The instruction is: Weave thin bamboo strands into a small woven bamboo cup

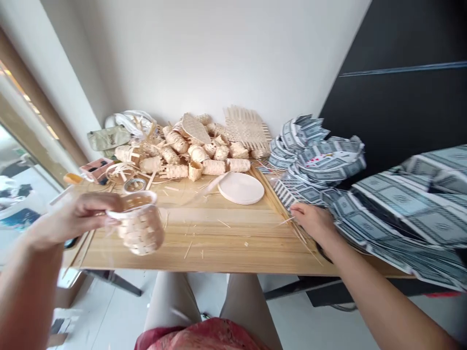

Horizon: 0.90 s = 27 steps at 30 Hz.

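My left hand [82,214] is closed on the rim of a small woven basket [140,228] and holds it just above the wooden table [219,243] at the left. The basket is pale straw colour and blurred by motion. My right hand [314,221] rests at the table's right edge, fingers curled down among thin straw strips [299,233] and touching the edge of a spread of patterned grey-blue cards [394,214]. Whether it grips a strip or a card is hidden.
A heap of small woven baskets [197,155] and a flat woven mat [246,129] lie at the back by the wall. A round white lid [241,188] sits mid-table, a tape roll [134,184] at the left. Folded card shapes [317,150] pile at the right.
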{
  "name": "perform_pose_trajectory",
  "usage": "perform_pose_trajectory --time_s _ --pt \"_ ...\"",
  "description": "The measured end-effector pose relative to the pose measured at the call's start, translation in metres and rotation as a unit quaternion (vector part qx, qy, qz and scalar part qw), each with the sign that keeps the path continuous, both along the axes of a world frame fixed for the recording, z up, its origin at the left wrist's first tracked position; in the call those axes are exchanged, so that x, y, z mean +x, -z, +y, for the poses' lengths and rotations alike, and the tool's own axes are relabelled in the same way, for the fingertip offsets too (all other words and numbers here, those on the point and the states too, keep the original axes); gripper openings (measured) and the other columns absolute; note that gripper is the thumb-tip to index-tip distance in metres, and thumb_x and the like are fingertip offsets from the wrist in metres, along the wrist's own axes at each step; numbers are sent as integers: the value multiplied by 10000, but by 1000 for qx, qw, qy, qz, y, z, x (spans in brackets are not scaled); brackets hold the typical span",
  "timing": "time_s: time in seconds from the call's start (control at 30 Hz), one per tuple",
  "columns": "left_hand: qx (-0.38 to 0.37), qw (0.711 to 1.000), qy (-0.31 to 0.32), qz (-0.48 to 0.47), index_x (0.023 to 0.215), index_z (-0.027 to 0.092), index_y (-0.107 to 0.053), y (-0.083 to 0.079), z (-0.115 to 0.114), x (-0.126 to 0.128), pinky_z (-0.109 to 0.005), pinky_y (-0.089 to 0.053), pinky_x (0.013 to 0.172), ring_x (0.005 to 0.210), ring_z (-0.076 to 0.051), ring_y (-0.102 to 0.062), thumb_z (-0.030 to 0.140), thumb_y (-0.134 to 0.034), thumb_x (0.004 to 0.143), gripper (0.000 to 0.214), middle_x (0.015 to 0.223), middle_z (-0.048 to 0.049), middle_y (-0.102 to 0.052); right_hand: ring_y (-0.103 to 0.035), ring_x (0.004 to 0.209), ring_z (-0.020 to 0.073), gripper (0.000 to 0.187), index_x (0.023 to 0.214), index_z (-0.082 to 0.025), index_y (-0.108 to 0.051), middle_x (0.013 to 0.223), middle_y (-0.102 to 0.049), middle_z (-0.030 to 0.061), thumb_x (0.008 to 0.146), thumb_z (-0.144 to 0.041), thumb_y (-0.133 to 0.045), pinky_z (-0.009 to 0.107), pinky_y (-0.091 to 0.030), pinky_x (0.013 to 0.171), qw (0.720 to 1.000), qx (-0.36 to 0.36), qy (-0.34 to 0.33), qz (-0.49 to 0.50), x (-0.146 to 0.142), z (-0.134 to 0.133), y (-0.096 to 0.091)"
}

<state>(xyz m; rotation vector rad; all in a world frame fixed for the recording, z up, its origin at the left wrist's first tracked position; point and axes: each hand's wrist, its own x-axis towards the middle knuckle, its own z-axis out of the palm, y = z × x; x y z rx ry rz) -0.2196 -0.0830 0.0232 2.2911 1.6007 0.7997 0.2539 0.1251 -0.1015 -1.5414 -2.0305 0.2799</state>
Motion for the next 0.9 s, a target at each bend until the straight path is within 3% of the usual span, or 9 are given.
perform_pose_trajectory --time_s 0.17,0.27,0.33,0.4,0.53,0.63,0.73,0.8,0.9 --pt "-78 986 150 4 670 128 -591 2 13 47 -195 -428 584 614 -102 -523 477 -427 877 438 659 -41 -577 -515 628 238 118 642 -239 -590 901 -615 145 726 -173 -539 389 -314 562 999 25 32 -29 -34 -31 -39" --pt "-87 977 192 18 676 128 -584 7 21 67 -206 -416 592 634 -113 -516 487 -370 889 469 682 -57 -567 -580 835 268 92 797 -255 -615 996 -633 67 769 -287 -534 407 -425 730 993 9 -92 79 -78 -75 -71" --pt "-90 974 207 25 678 132 -583 9 25 78 -207 -412 595 639 -114 -520 468 -363 897 457 693 -58 -568 -597 884 232 256 990 -259 -609 1134 -602 46 740 -300 -574 379 -470 760 952 -130 -224 164 -112 -103 -81" --pt "-91 970 222 27 711 139 -597 9 27 86 -202 -412 605 654 -112 -535 435 -361 908 427 713 -57 -576 -593 954 210 434 1117 -243 -533 1222 -553 57 695 -269 -627 354 -485 796 884 -265 -305 236 -140 -122 -78" --pt "-98 966 237 21 758 151 -622 4 29 94 -192 -408 589 650 -108 -554 406 -371 913 390 724 -52 -589 -563 1052 195 458 1085 -208 -467 1163 -557 72 668 -233 -656 286 -477 785 774 -404 -306 380 -160 -132 -55" --pt "-106 967 230 25 706 146 -618 3 32 93 -194 -396 563 618 -105 -538 389 -387 913 394 690 -47 -572 -606 719 124 369 1025 -198 -479 975 -592 40 699 -243 -645 214 -407 537 776 -462 -271 331 -149 -129 -51" --pt "-105 967 229 35 674 140 -608 5 38 94 -199 -388 563 616 -107 -528 352 -405 913 378 684 -46 -560 -437 484 66 187 844 -159 -578 674 -550 -18 767 -328 -601 214 -304 469 782 -476 -339 218 -135 -123 -65" --pt "-111 963 242 37 676 142 -607 8 43 98 -199 -381 567 617 -106 -525 305 -430 908 334 684 -40 -561 -443 536 89 261 716 -150 -642 602 -512 -13 801 -388 -575 238 -348 534 791 -417 -409 183 -129 -120 -77" --pt "-125 954 268 42 716 156 -625 11 50 109 -189 -364 565 615 -98 -520 222 -465 890 246 686 -22 -572 -534 790 145 291 696 -190 -704 790 -570 30 805 -439 -597 273 -411 719 820 -269 -429 269 -128 -118 -87"
